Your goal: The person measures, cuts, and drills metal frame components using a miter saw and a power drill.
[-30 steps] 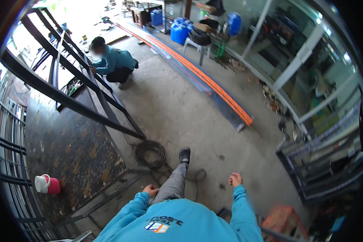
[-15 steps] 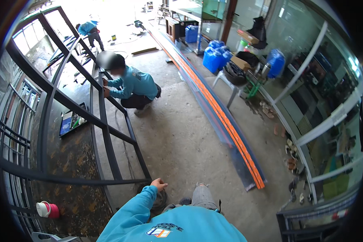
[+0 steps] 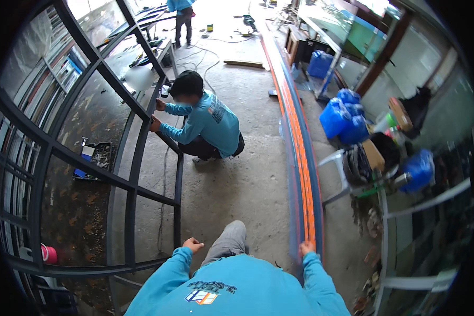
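Right hand (image 3: 306,247), out of view 0.5 s ago, now appears over the near end of the orange strips (image 3: 301,174) on the floor (image 3: 258,179); fingers curled, contact cannot be told. Left hand (image 3: 193,244) loosely curled, grip unclear, near the corner of the black frame (image 3: 134,188) as before. Crouching co-worker (image 3: 216,126) remains at the frame.

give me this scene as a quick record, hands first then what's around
left hand: loosely curled, nothing visible in it, near the black frame
right hand: overlaps the orange strips in view; contact or grip unclear
crouching co-worker: hands at the black frame
table: dark, worn, bearing a black tray
farther back: another person standing, head out of view
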Motion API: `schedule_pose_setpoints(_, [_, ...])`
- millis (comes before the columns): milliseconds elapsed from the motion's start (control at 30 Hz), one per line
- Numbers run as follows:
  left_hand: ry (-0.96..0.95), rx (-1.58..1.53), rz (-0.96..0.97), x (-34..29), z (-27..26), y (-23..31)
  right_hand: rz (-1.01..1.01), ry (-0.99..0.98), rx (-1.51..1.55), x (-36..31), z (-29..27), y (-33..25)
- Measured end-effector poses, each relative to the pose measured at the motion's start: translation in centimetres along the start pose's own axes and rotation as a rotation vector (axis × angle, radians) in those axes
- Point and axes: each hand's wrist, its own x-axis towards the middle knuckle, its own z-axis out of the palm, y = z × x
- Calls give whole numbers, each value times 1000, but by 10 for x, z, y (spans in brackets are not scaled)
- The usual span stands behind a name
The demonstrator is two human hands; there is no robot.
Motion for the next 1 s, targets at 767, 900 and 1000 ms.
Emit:
schedule_pose_setpoints(767, [54,-403,357,596,-188,741,-165,-489,-444,658,195,-509])
schedule_pose_setpoints(900, [258,-390,116,709,-168,707,45,-412,-491,770,228,-692])
schedule_pose_setpoints(1000, [64,-228,-280,729,-173,707,-60,-333,-546,849,263,-804])
